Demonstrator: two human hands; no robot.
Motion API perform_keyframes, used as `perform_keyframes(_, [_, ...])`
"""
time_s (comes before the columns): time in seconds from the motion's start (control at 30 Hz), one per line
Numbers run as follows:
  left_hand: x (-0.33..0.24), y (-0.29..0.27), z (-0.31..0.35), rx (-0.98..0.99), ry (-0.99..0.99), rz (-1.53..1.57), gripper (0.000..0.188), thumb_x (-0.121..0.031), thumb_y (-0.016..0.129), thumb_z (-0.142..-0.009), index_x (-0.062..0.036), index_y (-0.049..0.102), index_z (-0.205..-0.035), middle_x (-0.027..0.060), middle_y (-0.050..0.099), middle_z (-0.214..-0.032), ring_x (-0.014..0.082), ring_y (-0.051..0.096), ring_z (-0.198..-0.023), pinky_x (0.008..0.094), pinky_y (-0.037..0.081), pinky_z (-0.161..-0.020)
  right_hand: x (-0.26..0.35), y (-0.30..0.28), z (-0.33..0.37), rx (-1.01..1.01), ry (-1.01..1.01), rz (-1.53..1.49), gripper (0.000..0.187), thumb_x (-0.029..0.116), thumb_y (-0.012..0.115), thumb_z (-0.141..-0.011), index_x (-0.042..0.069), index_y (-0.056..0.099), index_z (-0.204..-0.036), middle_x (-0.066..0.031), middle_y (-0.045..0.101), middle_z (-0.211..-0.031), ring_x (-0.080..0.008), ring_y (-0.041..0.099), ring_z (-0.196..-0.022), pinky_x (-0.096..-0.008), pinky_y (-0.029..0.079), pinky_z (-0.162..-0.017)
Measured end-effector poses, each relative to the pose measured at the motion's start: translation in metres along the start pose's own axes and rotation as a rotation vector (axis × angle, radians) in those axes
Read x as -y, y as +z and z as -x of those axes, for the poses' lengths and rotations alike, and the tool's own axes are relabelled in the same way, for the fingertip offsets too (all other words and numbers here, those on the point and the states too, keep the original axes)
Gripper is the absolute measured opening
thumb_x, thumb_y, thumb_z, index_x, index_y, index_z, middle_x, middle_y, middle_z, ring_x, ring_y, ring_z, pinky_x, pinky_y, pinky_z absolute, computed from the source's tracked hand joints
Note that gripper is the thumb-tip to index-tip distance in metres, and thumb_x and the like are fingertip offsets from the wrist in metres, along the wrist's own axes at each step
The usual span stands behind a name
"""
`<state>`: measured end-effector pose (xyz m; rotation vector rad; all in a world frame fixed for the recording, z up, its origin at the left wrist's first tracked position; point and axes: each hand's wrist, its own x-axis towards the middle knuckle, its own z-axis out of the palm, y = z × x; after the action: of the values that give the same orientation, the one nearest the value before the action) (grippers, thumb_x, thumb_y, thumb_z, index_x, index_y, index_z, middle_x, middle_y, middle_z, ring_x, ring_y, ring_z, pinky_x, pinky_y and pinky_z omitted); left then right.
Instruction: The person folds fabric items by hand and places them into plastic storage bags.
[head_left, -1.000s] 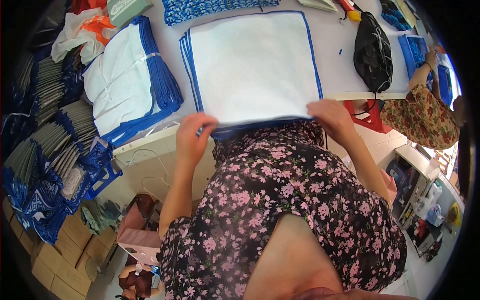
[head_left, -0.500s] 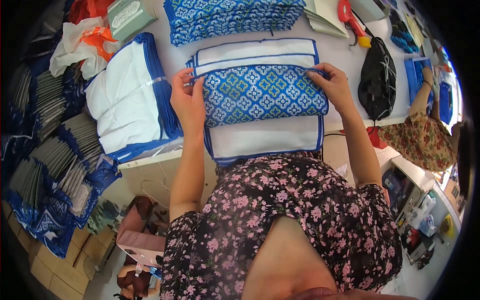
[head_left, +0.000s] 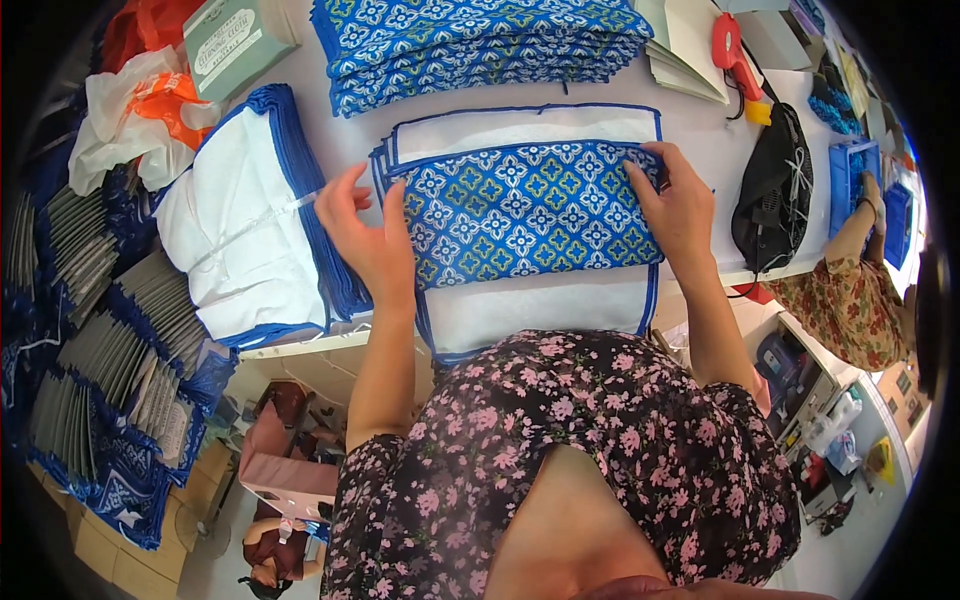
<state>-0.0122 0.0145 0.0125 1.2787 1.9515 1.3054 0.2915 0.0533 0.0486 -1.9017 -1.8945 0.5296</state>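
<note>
In front of me lies a blue patterned cloth [head_left: 530, 215] folded into a band, its printed side up. It rests on a stack of white cloths with blue edging [head_left: 540, 305]; their white faces show above and below the band. At the band's left end, my left hand [head_left: 372, 240] has its fingers spread, with the thumb at the cloth's edge. My right hand [head_left: 685, 210] is at the upper right corner, thumb on the print and fingers curled around the edge, closed on the cloth.
A pile of folded patterned cloths [head_left: 480, 60] stands behind. A tied bundle of white cloths [head_left: 250, 225] lies left, near a green box [head_left: 235, 45] and plastic bag [head_left: 150, 120]. Right are a red tape dispenser [head_left: 730, 55], a black pouch [head_left: 772, 195] and a co-worker's arm [head_left: 855, 220].
The patterned cloth's upper edge now lies flatter on the stack. My left fingers have come off the corner and spread apart. My right hand remains at its corner. The whole view has shifted slightly.
</note>
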Motion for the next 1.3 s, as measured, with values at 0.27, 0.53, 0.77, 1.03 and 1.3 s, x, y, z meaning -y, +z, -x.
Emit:
perform_keyframes(0.27, [-0.015,0.002,0.038,0.531,0.423,-0.296,0.047,-0.017,0.057,-0.095,-0.0117,0.048,-0.141,0.0123,0.034,-0.154,0.0379,0.025,-0.144,0.0496,0.017,-0.117,0.012,0.011,0.027,-0.088,0.064,0.051,0.036,0.023,0.071,-0.087,0.007,0.056,-0.116,-0.0086,0.062,-0.080,-0.0258,0.061,-0.070,-0.0373,0.048,-0.065])
perform_keyframes(0.53, [0.011,-0.002,0.051,0.567,0.467,-0.427,0.069,-0.024,0.072,-0.082,-0.0213,0.044,-0.145,0.0087,0.029,-0.157,0.0356,0.022,-0.145,0.0573,0.014,-0.117,-0.005,0.028,0.037,-0.120,0.163,-0.175,0.025,0.021,0.068,-0.090,0.005,0.057,-0.105,-0.0106,0.059,-0.074,-0.0247,0.057,-0.066,-0.0361,0.047,-0.062])
perform_keyframes(0.77, [0.018,-0.016,0.052,0.604,0.486,-0.470,0.070,-0.033,0.072,-0.082,-0.0231,0.045,-0.145,0.0080,0.030,-0.157,0.0345,0.023,-0.145,0.0556,0.013,-0.117,0.007,0.025,0.039,-0.032,0.222,-0.010,0.022,0.025,0.066,-0.092,0.006,0.055,-0.096,-0.0060,0.057,-0.065,-0.0234,0.057,-0.060,-0.0349,0.046,-0.057])
perform_keyframes(1.03, [0.018,-0.019,0.051,0.607,0.483,-0.507,0.074,-0.040,0.074,-0.079,-0.0218,0.045,-0.145,0.0109,0.030,-0.157,0.0349,0.025,-0.144,0.0553,0.013,-0.117,0.060,0.014,0.048,-0.021,-0.297,0.154,0.065,0.037,0.076,-0.078,0.013,0.052,-0.134,-0.0100,0.058,-0.122,-0.0306,0.050,-0.117,-0.0461,0.036,-0.100])
perform_keyframes(1.3, [0.025,-0.012,0.043,0.591,0.533,-0.548,0.074,-0.048,0.070,-0.079,-0.0220,0.047,-0.144,0.0101,0.033,-0.156,0.0357,0.028,-0.143,0.0546,0.017,-0.116,0.028,0.065,0.061,0.090,-0.221,0.271,0.077,0.055,0.063,-0.082,0.022,0.041,-0.147,-0.0093,0.033,-0.155,-0.0299,0.028,-0.143,-0.0485,0.016,-0.118])
